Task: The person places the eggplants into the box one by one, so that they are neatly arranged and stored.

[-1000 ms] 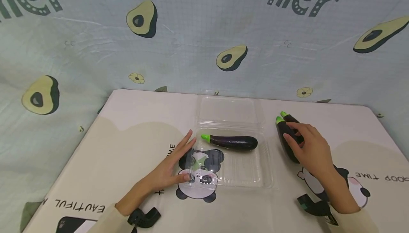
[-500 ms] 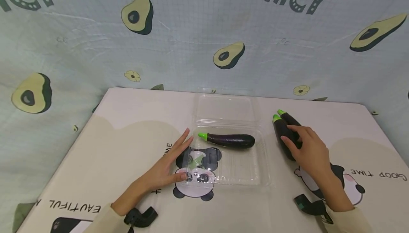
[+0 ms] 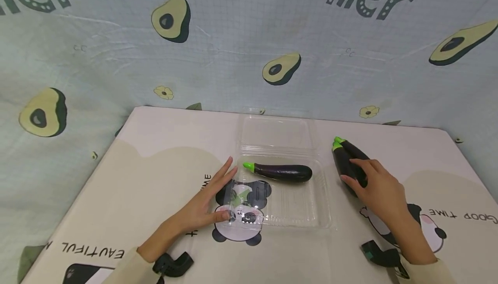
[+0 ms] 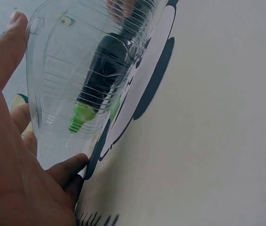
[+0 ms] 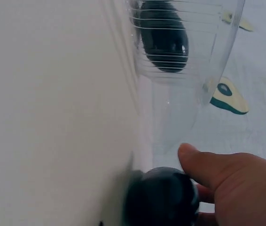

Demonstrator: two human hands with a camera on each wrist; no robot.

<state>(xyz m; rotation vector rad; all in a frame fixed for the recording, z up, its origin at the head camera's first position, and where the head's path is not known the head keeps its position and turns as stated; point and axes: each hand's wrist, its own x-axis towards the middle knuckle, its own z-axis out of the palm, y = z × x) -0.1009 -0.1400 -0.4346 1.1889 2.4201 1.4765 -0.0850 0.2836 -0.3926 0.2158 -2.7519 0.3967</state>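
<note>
A clear plastic clamshell box [image 3: 295, 215] lies on the table with its lid [image 3: 276, 132] folded back. One eggplant [image 3: 284, 173] with a green stem lies crosswise inside, toward the hinge side; the left wrist view shows it through the box wall. My left hand [image 3: 208, 202] rests at the box's left side, fingers spread and straight, thumb near the front corner. To the right of the box, two more eggplants lie side by side, their stems almost together. My right hand [image 3: 383, 189] grips the nearer eggplant [image 3: 344, 163] between thumb and fingers, partly covering the farther eggplant [image 3: 355, 150].
The tablecloth [image 3: 163, 184] bears panda prints and lettering. Behind the table hangs a pale curtain [image 3: 225, 50] with avocado prints. A black wrist device [image 3: 173, 264] sits by the left sleeve and another black device [image 3: 381, 253] by the right.
My right hand's fingers have shifted slightly toward me along the eggplants. The two stems have come closer together. My left hand and the box stay in place.
</note>
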